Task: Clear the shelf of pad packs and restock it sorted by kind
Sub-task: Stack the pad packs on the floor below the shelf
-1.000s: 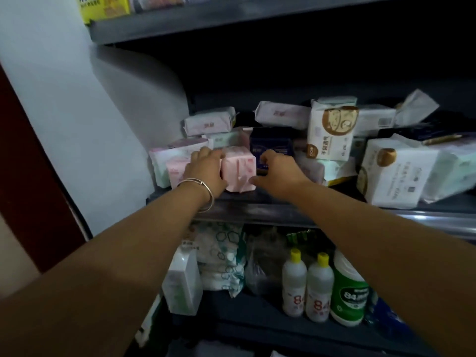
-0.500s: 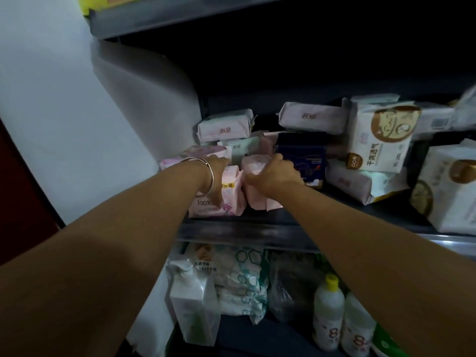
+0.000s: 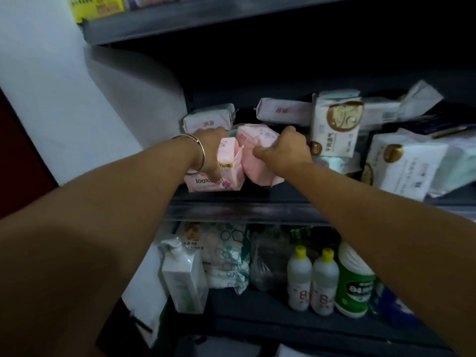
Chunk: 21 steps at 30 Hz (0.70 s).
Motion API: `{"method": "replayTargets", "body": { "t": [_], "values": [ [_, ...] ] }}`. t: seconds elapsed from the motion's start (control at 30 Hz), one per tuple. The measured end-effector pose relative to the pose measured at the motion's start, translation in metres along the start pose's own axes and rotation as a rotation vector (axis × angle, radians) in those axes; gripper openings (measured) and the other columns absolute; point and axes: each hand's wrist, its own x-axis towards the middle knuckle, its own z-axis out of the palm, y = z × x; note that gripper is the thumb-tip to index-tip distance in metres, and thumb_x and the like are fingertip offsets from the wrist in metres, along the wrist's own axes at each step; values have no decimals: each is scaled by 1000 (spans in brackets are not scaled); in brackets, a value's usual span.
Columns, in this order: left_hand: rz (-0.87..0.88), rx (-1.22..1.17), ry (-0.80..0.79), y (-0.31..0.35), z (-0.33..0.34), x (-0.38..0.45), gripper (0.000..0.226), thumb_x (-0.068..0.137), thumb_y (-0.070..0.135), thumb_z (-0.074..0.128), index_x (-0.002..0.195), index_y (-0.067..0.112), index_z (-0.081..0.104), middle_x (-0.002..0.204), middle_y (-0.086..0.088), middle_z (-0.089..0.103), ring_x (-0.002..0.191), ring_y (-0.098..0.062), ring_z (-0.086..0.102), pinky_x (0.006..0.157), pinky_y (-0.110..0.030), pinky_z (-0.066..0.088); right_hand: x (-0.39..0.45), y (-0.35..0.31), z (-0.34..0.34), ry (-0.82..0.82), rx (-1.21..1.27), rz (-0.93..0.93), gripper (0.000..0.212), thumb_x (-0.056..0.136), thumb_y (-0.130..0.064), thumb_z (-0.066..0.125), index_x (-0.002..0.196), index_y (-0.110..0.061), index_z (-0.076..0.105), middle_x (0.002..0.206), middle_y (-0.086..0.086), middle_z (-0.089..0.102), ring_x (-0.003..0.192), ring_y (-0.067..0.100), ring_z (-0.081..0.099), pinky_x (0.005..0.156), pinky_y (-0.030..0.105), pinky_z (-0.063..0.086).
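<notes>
Each of the hands grips a pink pack, left hand and right hand, apparently to pull them off the shelf.

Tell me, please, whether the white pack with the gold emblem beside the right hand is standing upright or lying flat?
Upright: the white gold-emblem pack stands on end, its printed face toward the camera, taller than wide.

Two packs are lying side by side at the shelf's front left: left pack under the left hand, right pack under the right hand. More packs are sitting behind and to the right. Bottles are standing on the shelf below
</notes>
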Motion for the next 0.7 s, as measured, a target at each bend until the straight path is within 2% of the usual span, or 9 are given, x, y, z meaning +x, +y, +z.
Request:
{"method": "replayTargets", "body": {
  "t": [0.1, 0.27, 0.33, 0.43, 0.6, 0.7],
  "values": [
    [33, -35, -5, 24, -7, -25, 89, 57, 26, 87, 130, 17, 37, 117, -3, 49, 107, -26, 51, 85, -32, 43, -23, 11, -31, 13, 5, -13, 68, 77, -42, 71, 125, -3, 43, 124, 13, 53, 113, 32, 53, 84, 36, 45],
    [91, -116, -58, 74, 0, -73, 70, 61, 15, 84, 121, 14, 46, 111, -6, 57, 95, -25, 55, 81, -32, 48, -76, 45, -77, 14, -37, -27, 62, 78, -40, 71, 123, -4, 49, 120, 11, 56, 106, 26, 56, 72, 29, 43],
    [108, -154, -116, 93, 12, -90, 69, 61, 12, 82, 119, 15, 45, 109, -6, 57, 97, -27, 58, 82, -36, 52, -99, 64, -91, -11, -61, -23, 62, 79, -40, 70, 124, -4, 48, 120, 9, 55, 103, 22, 55, 72, 27, 43],
    [137, -171, -211, 121, 37, -113, 69, 61, 14, 83, 118, 18, 44, 110, -5, 58, 100, -26, 59, 83, -36, 52, -130, 96, -103, -75, -112, -17, 65, 79, -41, 69, 126, -2, 48, 122, 11, 55, 106, 23, 56, 79, 31, 49],
    [165, -159, -369, 159, 89, -138, 71, 63, 16, 83, 121, 18, 43, 110, -1, 54, 99, -22, 56, 81, -30, 49, -170, 153, -111, -201, -128, 41, 62, 79, -37, 72, 123, 0, 49, 123, 14, 54, 109, 26, 54, 85, 34, 47],
    [167, -141, -442, 179, 121, -146, 75, 62, 17, 83, 124, 20, 41, 108, 2, 50, 99, -21, 54, 84, -32, 50, -187, 187, -113, -263, -155, 73, 66, 79, -36, 72, 128, -2, 45, 126, 13, 52, 109, 25, 54, 84, 32, 46]
  ]
}}
